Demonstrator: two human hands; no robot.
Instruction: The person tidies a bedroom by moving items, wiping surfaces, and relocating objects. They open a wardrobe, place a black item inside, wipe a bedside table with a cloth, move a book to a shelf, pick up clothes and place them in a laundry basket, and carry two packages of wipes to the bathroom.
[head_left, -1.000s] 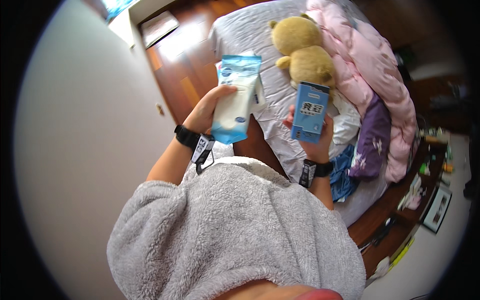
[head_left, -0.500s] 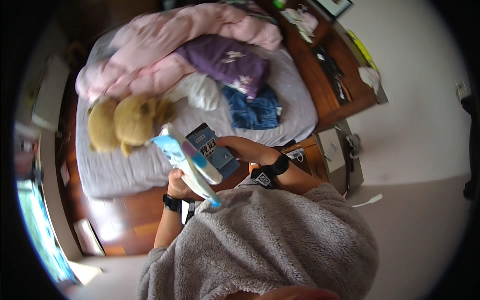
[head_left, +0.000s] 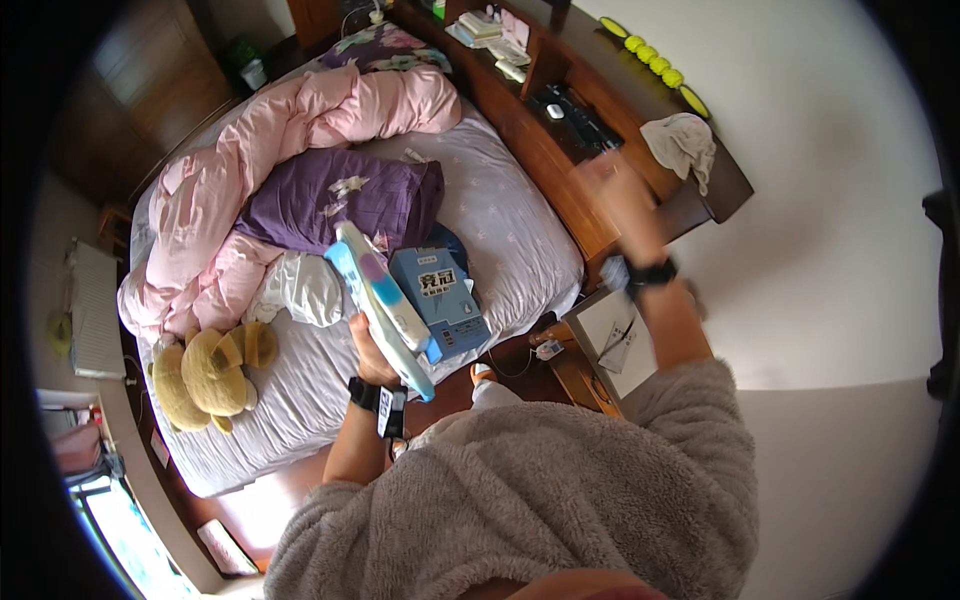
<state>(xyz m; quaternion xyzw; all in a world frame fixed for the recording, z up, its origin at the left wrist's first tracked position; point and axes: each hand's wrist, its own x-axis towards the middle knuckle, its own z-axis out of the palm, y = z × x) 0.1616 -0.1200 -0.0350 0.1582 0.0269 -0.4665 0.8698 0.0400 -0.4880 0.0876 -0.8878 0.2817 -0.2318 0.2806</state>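
My left hand [head_left: 371, 352] is closed around soft white-and-blue plastic packs [head_left: 388, 298], held upright above the near side of the bed. Against their right side stands a blue box [head_left: 440, 290] with dark lettering; what supports it is hidden behind the packs. My right hand [head_left: 622, 200] is stretched out to the right, over the edge of the wooden headboard shelf. Motion smears its fingers, so their pose is unclear. Near it on the shelf lie dark objects [head_left: 580, 120] and a pale crumpled cloth [head_left: 680, 148].
The bed [head_left: 510, 215] carries a pink quilt [head_left: 230, 180], a purple pillow [head_left: 320, 205], a white bag-like bundle [head_left: 303, 290] and a tan plush toy [head_left: 212, 375]. A small wooden cabinet [head_left: 580, 380] stands by the headboard [head_left: 545, 185]. Yellow-green ball-like pieces [head_left: 655, 65] lie on the ledge.
My right hand has let go of the blue box and swung out right to the headboard shelf. My left hand still grips the packs. The view has shifted.
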